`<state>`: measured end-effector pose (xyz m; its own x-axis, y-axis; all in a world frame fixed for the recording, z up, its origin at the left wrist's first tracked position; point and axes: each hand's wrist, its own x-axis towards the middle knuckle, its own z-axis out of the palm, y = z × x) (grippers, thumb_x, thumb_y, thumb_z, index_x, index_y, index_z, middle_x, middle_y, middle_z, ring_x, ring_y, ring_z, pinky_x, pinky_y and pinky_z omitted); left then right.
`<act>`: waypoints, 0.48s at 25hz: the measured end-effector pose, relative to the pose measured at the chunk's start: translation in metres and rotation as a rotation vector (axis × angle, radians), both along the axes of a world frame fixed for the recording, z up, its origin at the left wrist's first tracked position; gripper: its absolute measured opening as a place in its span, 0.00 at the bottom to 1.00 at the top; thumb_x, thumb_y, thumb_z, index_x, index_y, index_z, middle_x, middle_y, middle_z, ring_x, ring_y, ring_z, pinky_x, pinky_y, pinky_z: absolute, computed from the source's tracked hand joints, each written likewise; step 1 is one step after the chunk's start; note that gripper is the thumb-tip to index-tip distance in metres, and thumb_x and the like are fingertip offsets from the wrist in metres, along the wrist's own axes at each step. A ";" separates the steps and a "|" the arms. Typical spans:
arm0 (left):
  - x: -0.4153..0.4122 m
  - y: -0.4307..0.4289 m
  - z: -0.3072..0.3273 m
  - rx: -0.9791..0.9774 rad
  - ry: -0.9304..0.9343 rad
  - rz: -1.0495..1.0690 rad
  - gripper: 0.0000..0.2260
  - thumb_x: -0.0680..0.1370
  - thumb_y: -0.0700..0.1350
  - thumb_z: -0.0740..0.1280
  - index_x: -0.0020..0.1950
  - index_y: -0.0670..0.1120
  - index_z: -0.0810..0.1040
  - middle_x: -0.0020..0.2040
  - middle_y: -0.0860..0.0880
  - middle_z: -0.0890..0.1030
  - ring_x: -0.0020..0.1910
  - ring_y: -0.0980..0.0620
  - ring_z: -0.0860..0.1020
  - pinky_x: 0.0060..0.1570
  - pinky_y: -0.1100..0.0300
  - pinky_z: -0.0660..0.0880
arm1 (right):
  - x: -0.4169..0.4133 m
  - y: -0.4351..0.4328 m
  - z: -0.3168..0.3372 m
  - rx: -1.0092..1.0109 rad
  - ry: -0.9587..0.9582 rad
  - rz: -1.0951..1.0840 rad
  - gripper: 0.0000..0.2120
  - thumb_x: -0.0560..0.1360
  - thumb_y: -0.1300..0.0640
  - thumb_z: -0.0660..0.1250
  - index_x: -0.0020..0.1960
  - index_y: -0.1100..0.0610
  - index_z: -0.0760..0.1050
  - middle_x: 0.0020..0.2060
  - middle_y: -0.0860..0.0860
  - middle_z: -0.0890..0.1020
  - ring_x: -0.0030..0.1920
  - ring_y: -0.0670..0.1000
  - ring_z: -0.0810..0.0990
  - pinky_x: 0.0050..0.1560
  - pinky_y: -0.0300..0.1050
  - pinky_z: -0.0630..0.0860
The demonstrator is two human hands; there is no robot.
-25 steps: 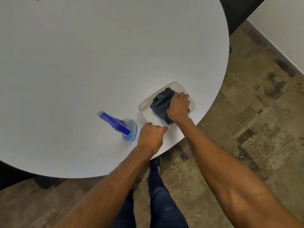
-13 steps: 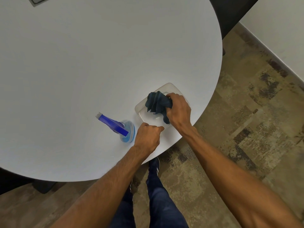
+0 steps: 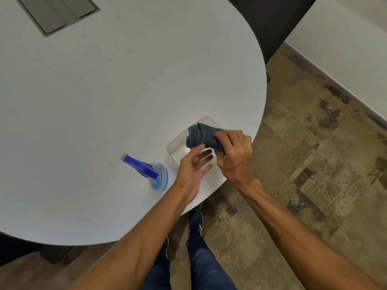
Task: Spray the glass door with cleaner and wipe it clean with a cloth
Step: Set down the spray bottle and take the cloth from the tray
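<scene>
A dark blue cloth point(image 3: 199, 135) is bunched and lifted just above a clear plastic tray point(image 3: 174, 148) near the table's right edge. My right hand point(image 3: 234, 155) grips the cloth's right end. My left hand point(image 3: 195, 166) is spread under the cloth, fingers apart, its thumb touching the cloth's lower edge. A spray bottle point(image 3: 150, 171) with a blue trigger head and pale blue liquid stands on the table just left of the tray. No glass door is in view.
The round white table point(image 3: 104, 101) has a grey cable hatch point(image 3: 56, 11) at the far left. A dark chair point(image 3: 270, 21) stands behind the table's right side. Patterned carpet point(image 3: 303, 164) and a white wall lie to the right.
My right hand has lifted the cloth off the tray. My left hand has opened from a fist on the table and risen under the cloth.
</scene>
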<state>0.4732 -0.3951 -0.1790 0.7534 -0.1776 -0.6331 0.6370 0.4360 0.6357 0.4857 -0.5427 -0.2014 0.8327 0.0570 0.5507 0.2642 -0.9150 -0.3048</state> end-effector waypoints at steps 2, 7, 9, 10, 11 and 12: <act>0.003 -0.004 0.011 -0.321 0.122 0.176 0.22 0.75 0.48 0.74 0.67 0.44 0.78 0.59 0.40 0.85 0.59 0.43 0.84 0.60 0.48 0.81 | -0.014 -0.002 0.002 -0.046 -0.058 0.066 0.12 0.74 0.64 0.71 0.57 0.60 0.78 0.50 0.58 0.84 0.49 0.59 0.83 0.47 0.56 0.77; -0.003 -0.016 0.021 -0.163 0.167 0.191 0.26 0.76 0.36 0.72 0.73 0.42 0.71 0.67 0.37 0.78 0.62 0.43 0.80 0.48 0.53 0.83 | -0.051 -0.015 0.007 -0.117 0.011 0.186 0.18 0.74 0.63 0.72 0.63 0.58 0.75 0.57 0.57 0.81 0.57 0.58 0.79 0.58 0.57 0.74; -0.006 -0.016 0.022 -0.094 0.122 0.180 0.27 0.75 0.34 0.72 0.73 0.43 0.71 0.66 0.39 0.78 0.62 0.43 0.79 0.46 0.54 0.84 | -0.067 -0.020 0.015 -0.024 0.139 0.202 0.23 0.70 0.60 0.71 0.65 0.57 0.76 0.61 0.55 0.78 0.62 0.55 0.77 0.62 0.54 0.71; -0.009 -0.016 0.023 -0.047 0.084 0.165 0.27 0.74 0.34 0.73 0.73 0.44 0.71 0.65 0.40 0.79 0.62 0.44 0.80 0.45 0.55 0.84 | -0.074 -0.021 0.021 0.072 0.193 0.179 0.24 0.69 0.58 0.71 0.65 0.57 0.77 0.62 0.54 0.77 0.64 0.53 0.75 0.64 0.52 0.70; -0.012 -0.016 0.025 -0.001 0.038 0.131 0.27 0.74 0.35 0.73 0.72 0.45 0.72 0.64 0.42 0.79 0.61 0.44 0.80 0.46 0.55 0.84 | -0.078 -0.022 0.029 0.182 0.234 0.127 0.24 0.70 0.56 0.70 0.66 0.56 0.77 0.64 0.53 0.76 0.65 0.50 0.74 0.65 0.52 0.71; -0.014 -0.017 0.027 0.047 -0.013 0.080 0.27 0.74 0.35 0.74 0.71 0.46 0.73 0.63 0.43 0.80 0.60 0.45 0.80 0.49 0.54 0.85 | -0.080 -0.022 0.038 0.285 0.274 0.060 0.25 0.71 0.55 0.69 0.68 0.55 0.76 0.66 0.51 0.74 0.67 0.47 0.72 0.66 0.52 0.71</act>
<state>0.4590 -0.4124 -0.1520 0.7724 -0.0870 -0.6292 0.5927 0.4549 0.6647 0.4061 -0.5649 -0.1637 0.9508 -0.0130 0.3096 0.1883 -0.7693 -0.6106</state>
